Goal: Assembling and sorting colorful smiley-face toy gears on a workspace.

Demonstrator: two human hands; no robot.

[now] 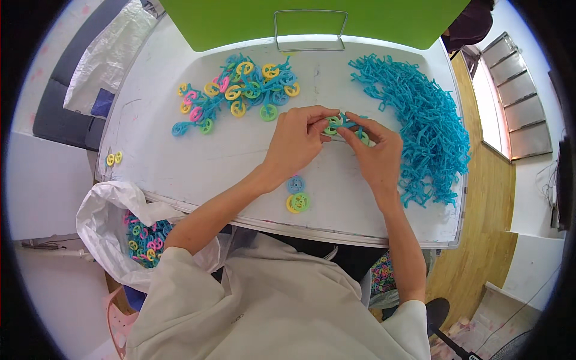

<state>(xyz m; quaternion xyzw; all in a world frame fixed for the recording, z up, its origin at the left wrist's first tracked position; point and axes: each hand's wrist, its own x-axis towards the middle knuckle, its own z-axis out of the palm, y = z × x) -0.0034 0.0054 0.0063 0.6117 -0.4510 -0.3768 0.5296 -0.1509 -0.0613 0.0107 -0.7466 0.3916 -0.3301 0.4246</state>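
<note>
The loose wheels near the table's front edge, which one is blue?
The blue wheel is the upper one, farther from the table edge, just below the left hand. The green wheel and yellow wheel overlap below it.

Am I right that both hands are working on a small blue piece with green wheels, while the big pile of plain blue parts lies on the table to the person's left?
Not quite: the head view shows the pile of plain blue parts on the person's right. Both the left hand and right hand do hold the small blue piece with green wheels.

We note a blue heap of frames [423, 123], a mixed pile of wheeled pieces [240, 90] in yellow, green, pink and blue, a white table [198, 162], and a green board [312, 18].
</note>
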